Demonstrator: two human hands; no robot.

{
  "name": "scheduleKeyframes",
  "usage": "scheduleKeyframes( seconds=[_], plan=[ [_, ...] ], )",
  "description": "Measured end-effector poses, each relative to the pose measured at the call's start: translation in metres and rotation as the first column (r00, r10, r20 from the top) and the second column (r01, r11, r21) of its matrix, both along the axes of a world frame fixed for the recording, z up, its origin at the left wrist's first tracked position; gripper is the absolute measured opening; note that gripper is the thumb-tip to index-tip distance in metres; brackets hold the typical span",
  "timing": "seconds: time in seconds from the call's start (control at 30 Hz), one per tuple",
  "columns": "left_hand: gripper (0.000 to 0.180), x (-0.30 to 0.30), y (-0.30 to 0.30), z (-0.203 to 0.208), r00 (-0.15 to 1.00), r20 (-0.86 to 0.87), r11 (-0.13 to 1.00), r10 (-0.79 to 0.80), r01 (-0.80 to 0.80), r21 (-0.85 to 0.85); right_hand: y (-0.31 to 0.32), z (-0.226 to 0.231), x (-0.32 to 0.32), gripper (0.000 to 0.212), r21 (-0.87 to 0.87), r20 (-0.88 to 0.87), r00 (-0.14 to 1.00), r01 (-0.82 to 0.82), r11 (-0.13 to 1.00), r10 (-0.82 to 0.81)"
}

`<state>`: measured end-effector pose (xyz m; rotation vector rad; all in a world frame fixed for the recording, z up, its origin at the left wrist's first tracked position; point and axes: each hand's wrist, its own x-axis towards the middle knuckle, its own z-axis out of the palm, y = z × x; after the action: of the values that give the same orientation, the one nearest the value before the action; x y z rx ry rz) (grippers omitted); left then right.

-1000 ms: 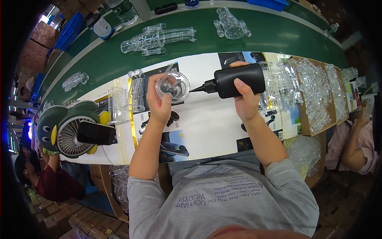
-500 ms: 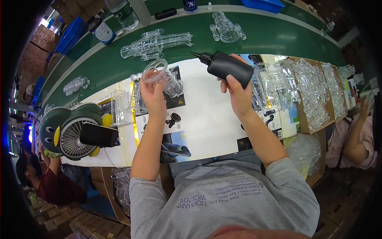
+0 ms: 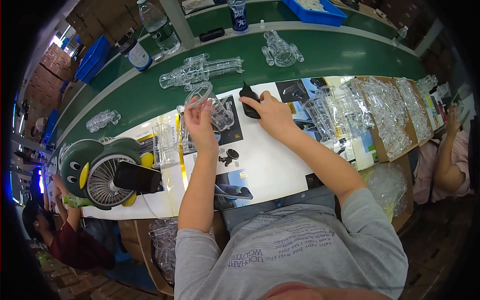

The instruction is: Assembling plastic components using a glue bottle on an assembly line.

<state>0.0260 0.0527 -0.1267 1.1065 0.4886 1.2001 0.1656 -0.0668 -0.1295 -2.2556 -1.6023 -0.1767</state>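
My left hand (image 3: 201, 125) is closed on a clear plastic part with a round ring at its top (image 3: 202, 92). A clear tubular piece (image 3: 221, 119) is just beside it; whether the two are joined I cannot tell. My right hand (image 3: 274, 116) grips a black squeeze bottle (image 3: 248, 101) with a pointed nozzle. The bottle is roughly upright, nozzle up, over the white printed sheet (image 3: 270, 160); whether its base touches the sheet is hidden. Behind the hands, a larger clear plastic assembly (image 3: 200, 71) and a smaller one (image 3: 281, 51) lie on the green surface (image 3: 330, 55).
Left stands a green character-shaped fan (image 3: 102, 177) with a black phone (image 3: 137, 177) before it. Clear parts (image 3: 320, 117) and a filled cardboard box (image 3: 387, 120) line the right. Bottles (image 3: 160, 30) and a blue tray (image 3: 315, 12) are at the back. Co-workers sit at both sides.
My right hand has moved left, turning the black bottle from lying sideways in the air to nearly upright and lower. My left hand keeps the clear part. The view has shifted slightly.
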Motion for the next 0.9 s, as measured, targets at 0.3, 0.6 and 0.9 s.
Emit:
scheduleKeyframes(
  seconds=[0.3,0.6,0.9],
  plan=[
    [0.041,-0.006,0.0,0.007,0.93,0.246,0.934,-0.275,0.319,-0.163,0.002,0.018,-0.015,0.043,0.382,-0.37,0.897,-0.091,0.92,0.242],
    [0.047,0.005,-0.021,0.011,0.909,0.135,0.914,-0.394,0.403,-0.046,0.015,0.026,-0.01,0.037,0.313,-0.937,0.201,0.113,0.943,0.287],
    [0.036,0.0,-0.009,0.005,0.953,0.006,0.952,-0.302,0.302,-0.042,0.094,0.006,0.126,0.03,0.267,-0.69,-0.36,0.679,0.683,0.628]
  ],
)
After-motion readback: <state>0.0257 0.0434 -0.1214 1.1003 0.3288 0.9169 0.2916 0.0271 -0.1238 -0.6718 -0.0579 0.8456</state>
